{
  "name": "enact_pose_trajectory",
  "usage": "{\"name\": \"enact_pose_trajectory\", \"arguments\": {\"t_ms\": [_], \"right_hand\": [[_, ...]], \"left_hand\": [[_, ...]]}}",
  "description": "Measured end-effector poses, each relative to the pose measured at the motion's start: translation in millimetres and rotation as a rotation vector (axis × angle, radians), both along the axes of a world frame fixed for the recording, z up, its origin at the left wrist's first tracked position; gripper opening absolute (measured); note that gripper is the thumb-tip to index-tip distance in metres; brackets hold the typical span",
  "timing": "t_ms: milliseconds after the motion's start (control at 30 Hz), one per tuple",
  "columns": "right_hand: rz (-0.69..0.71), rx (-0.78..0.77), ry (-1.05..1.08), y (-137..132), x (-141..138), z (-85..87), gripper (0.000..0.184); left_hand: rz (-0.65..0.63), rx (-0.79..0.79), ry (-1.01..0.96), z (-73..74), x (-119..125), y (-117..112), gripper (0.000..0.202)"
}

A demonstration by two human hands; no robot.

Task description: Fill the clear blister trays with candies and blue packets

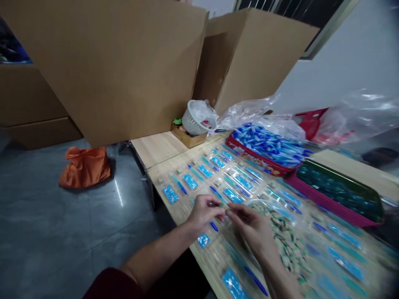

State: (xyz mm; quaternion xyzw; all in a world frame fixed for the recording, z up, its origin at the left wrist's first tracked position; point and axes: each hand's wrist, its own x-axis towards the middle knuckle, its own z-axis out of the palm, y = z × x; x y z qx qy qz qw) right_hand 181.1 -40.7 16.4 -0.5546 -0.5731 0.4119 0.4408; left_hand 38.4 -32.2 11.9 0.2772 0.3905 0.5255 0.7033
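At the upper left of the frame stand tall brown cardboard boxes (106,62), and below them an orange cloth bag (84,167) lies on the grey tile floor (62,236). Toward the centre, the person's left hand (204,211) and right hand (251,228) are both closed into a fingertip pinch, meeting over the wooden table (158,147) around a small piece (222,206) too small to make out clearly. Most of the table's near edge is covered with clear plastic sleeves (218,164) in rows, many already paired with a blue pen (181,187) and a blue patterned card (190,181). Just beneath the right hand lies a loose strip of small patterned pieces (285,234), which appears to be the stock left to place. Beyond it, at the upper centre, are a white basket (198,117) on a small carton (188,138) and a red tray (264,149) heaped with blue-packed items. At the right, a magenta tray (338,195) holds a dark green mass, so much seems left to use.
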Motion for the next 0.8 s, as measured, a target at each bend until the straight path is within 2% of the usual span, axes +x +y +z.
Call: {"name": "enact_pose_trajectory", "arguments": {"t_ms": [100, 200, 267, 367, 467, 567, 667, 800], "right_hand": [[0.084, -0.028, 0.068, 13, -49, -4.3, 0.037], [0.176, -0.100, 0.190, 23, -86, -11.6, 0.031], [0.236, -0.177, 0.256, 28, -100, -16.5, 0.029], [0.297, -0.257, 0.251, 32, -106, -26.0, 0.025], [0.350, -0.293, 0.101, 32, -100, -38.0, 0.019], [0.418, -0.286, -0.090, 30, -98, -44.8, 0.015], [0.455, -0.220, -0.282, 28, -105, -40.1, 0.013], [0.458, -0.066, -0.610, 22, -119, -26.4, 0.013]], "left_hand": [[0.150, 0.021, 0.046, -6.5, -39, -3, 0.025], [0.195, 0.025, 0.117, -15.2, -70, -4, 0.026], [0.186, 0.015, 0.142, -21.2, -87, -6, 0.029], [0.207, -0.026, 0.169, -31.8, -105, -11, 0.037], [0.245, -0.002, 0.273, -45.6, -116, -19, 0.032], [0.207, 0.079, 0.445, -59.7, -120, -27, 0.020], [0.168, 0.169, 0.642, -68.2, -119, -34, 0.016], [0.190, 0.323, 0.888, -68.8, -116, -37, 0.025]]}}
